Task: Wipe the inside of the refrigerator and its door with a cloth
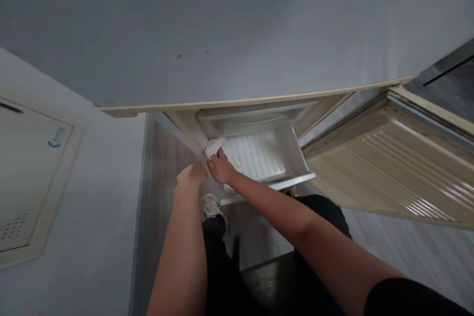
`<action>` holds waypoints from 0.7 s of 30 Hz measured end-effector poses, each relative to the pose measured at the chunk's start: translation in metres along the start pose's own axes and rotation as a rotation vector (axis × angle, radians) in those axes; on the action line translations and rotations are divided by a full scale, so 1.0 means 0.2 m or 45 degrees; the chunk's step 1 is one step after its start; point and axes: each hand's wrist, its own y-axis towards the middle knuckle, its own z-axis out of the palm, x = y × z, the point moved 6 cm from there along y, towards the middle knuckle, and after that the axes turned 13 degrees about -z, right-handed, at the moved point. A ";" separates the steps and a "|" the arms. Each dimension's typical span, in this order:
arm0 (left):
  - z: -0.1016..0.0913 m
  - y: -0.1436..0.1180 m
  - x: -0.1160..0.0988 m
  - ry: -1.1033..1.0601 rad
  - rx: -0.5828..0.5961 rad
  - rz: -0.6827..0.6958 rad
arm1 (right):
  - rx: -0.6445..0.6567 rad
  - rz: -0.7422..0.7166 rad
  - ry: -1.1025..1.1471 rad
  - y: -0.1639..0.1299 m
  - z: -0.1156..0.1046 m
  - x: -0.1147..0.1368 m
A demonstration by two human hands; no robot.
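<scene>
While the right hand pinches a white cloth at the drawer's left side | looks like wiping | left hand curled, can't tell if gripping | next move prob needs steady pressure

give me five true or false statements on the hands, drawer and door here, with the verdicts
1. The right hand holds a white cloth or tissue. True.
2. The left hand grips the same white cloth or tissue. False: it is curled near the drawer's left side, apart from it.
3. The drawer is pulled out. True.
4. The door on the right is closed. False: it stands wide open.
5. A light laced shoe shows near the left hand. True.
</scene>
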 end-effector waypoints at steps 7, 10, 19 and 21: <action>-0.05 -0.05 -0.02 -0.075 0.000 -0.082 | 0.334 0.256 -0.398 -0.21 0.11 0.03; -0.05 -0.06 -0.05 -0.091 -0.007 -0.066 | 0.250 0.250 -0.368 -0.07 0.07 -0.01; -0.05 -0.03 -0.07 -0.125 -0.051 -0.019 | 0.115 0.309 0.008 -0.12 0.11 -0.06; -0.04 -0.02 -0.10 -0.124 -0.062 0.011 | 0.238 0.313 -0.049 -0.22 0.12 -0.01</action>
